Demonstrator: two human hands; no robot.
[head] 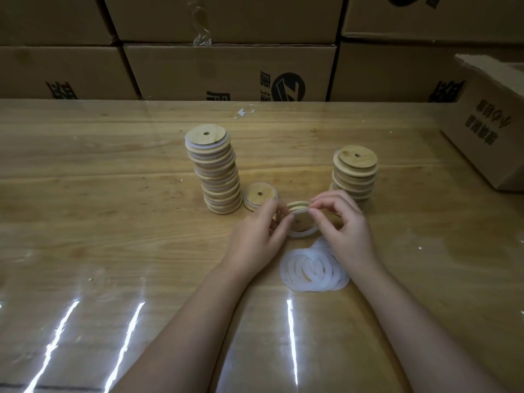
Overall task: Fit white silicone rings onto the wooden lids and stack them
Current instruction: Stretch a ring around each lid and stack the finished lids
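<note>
My left hand [259,234] and my right hand [344,225] together hold one wooden lid [300,219] just above the table, tilted toward me. A white silicone ring [304,233] hangs partly round its lower edge, and both hands pinch the ring and lid at the sides. A tall stack of ringed lids [217,171] stands to the left behind my hands. A single lid with a white ring [259,195] lies beside that stack. A shorter stack of bare lids [355,173] stands to the right. Several loose white rings [312,269] lie in a heap under my right wrist.
The wooden table [113,208] is covered with shiny clear film. A wall of cardboard boxes [226,72] runs along its far edge. An open cardboard box [487,131] sits on the table at the far right.
</note>
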